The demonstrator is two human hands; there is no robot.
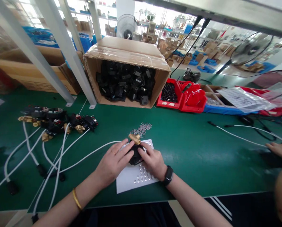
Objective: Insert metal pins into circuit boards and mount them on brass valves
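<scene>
Both my hands close around a black valve part [135,155] with a brass fitting [134,138] on its far end, held over a white sheet [131,178] dotted with small metal pieces. My left hand [112,163] grips it from the left, fingers curled onto the black body. My right hand [152,161], a dark watch on its wrist, pinches it from the right. A white cable [89,154] runs from the part away to the left. A small heap of silver pins [142,128] lies just beyond the sheet.
A cardboard box [128,53] on its side holds several black parts. Finished valves with white cables [55,121] lie at left. Red bins [176,101] stand at right. Another person's hand [279,151] rests at the right edge. Metal frame legs [67,56] stand behind.
</scene>
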